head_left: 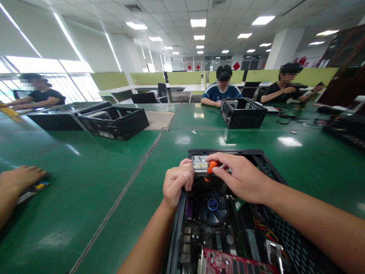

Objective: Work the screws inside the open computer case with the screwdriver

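An open black computer case (262,167) lies on the green table in front of me, showing a motherboard with a blue-hubbed cooler fan (213,206) and a red card (236,262) at the near end. My left hand (178,183) is curled over the case's left wall near the far end. My right hand (239,176) pinches an orange-handled screwdriver (210,169) that points down by a grey metal drive block (199,163) at the case's far end.
Another person's hand (17,182) rests on a small board at the left edge. Two more open black cases (115,121) (243,112) stand farther back. Three people sit around the green table (85,182). Cables lie at the far right.
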Available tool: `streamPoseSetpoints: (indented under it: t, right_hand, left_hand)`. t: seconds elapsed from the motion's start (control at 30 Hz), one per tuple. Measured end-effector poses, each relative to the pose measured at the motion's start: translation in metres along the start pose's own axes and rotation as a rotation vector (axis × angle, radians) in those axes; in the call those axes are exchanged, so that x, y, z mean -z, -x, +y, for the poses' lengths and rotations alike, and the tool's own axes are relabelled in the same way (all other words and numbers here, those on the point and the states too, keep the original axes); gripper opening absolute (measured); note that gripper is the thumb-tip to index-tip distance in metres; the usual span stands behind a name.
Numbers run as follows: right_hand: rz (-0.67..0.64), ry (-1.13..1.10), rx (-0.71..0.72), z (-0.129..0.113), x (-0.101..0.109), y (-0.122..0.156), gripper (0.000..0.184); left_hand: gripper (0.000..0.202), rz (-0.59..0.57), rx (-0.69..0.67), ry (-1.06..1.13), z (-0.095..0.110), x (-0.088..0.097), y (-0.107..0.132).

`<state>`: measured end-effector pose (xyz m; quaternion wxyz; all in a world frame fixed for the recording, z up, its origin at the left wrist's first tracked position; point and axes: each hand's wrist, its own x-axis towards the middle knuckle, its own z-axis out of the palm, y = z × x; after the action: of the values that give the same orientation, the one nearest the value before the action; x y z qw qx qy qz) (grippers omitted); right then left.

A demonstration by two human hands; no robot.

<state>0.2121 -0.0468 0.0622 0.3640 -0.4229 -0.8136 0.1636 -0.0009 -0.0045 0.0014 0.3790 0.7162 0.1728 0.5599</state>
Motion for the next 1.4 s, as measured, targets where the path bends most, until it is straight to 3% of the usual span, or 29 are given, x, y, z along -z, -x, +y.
streamPoseSetpoints:
  t: [0.17,0.3,0.77,1.4]
  right_hand:
    - [0.098,0.048,-0.055,0.004,0.018,0.004,0.021]
    - [0.084,0.13,-0.081,0.005,0.025,0.006,0.021]
    - [-0.038,0.171,-0.093,0.006,0.019,0.006,0.021]
    - [-0.035,0.174,-0.102,0.004,0.018,0.004,0.023]
  left_hand:
    - [0.058,0.014,-0.003,0.007,-0.002,-0.001,0.001]
    - [0.059,0.013,-0.006,0.009,-0.003,-0.001,0.001]
    - [0.06,0.023,0.002,0.002,0.001,-0.001,0.0]
    - [0.061,0.024,0.02,-0.018,0.0,-0.001,0.0]
